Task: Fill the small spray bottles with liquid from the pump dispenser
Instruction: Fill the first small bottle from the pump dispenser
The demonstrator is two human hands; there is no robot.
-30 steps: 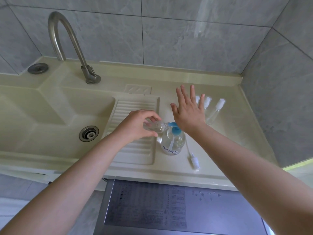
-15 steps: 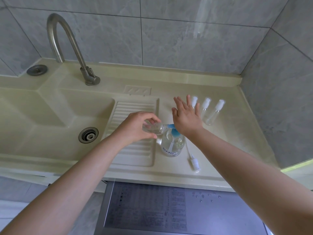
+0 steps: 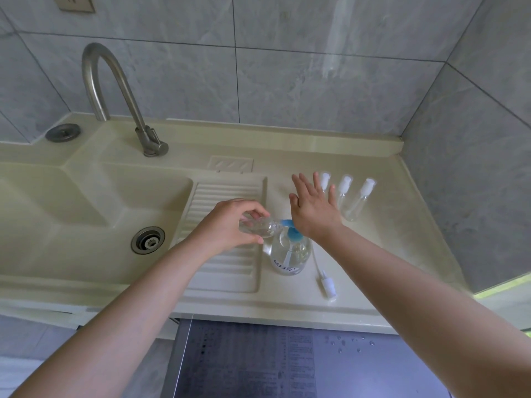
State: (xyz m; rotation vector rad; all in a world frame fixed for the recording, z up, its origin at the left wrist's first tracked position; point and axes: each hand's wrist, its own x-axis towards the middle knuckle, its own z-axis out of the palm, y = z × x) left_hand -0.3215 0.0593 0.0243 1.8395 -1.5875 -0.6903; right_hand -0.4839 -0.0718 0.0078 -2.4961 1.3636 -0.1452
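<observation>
a: start with the big stuff. what carries everything?

b: a pale cream counter [image 3: 287, 156] with a basin sunk into it. i'll place everything off the pump dispenser [image 3: 290, 251], the clear round bottle with the blue pump head standing on the counter. the basin is well to its left, with a round metal drain [image 3: 148, 239] in the floor, and a curved metal faucet [image 3: 115, 90] rises behind and left of it. a ribbed drainboard [image 3: 227, 225] lies just left of the dispenser.

a: and the hands?

b: the left hand [image 3: 230, 222] is just left of the dispenser, fingers curled round a small spray bottle [image 3: 257, 226], which lies tilted on its side with its open neck at the blue spout. the right hand [image 3: 311, 206] is over the pump head, fingers straight and spread, the heel of the palm down on the blue top.

a: the rest of the small bottles?

b: three capped spray bottles [image 3: 355, 201] stand in a row behind and right of the dispenser; the leftmost is partly hidden by the right hand's fingers. a loose white spray top [image 3: 327, 284] with its thin tube lies on the counter just right of the dispenser, toward the near edge.
</observation>
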